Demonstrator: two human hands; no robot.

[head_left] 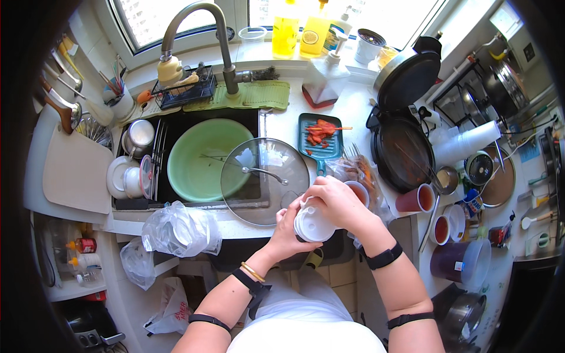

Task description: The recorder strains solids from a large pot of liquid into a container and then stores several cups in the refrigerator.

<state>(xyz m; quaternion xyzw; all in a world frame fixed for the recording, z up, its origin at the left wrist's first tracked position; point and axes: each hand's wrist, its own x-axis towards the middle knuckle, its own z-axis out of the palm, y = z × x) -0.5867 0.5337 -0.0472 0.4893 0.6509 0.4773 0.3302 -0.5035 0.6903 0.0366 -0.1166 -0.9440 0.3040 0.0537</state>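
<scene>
Over the counter's front edge, my left hand [286, 233] is wrapped round what looks like a stack of white round plastic lids [315, 226]. My right hand [341, 203] reaches over it from above, its fingers pinched at the upper rim by a bit of white material. Just left of my fingers, a glass pot lid [265, 191] rests across the sink's right edge. Beyond the right hand sits a square teal dish with a handle [321, 154], holding red food on a skewer [322, 130]. A cup [358, 191] is partly hidden behind my right hand.
A green basin [200, 191] sits in the sink. Crumpled clear plastic bags [182, 229] hang over the front edge. At right stand an open electric griddle [403, 156], cups of reddish liquid [415, 199], stacked clear cups [471, 141] and a large tub of dark liquid [450, 262].
</scene>
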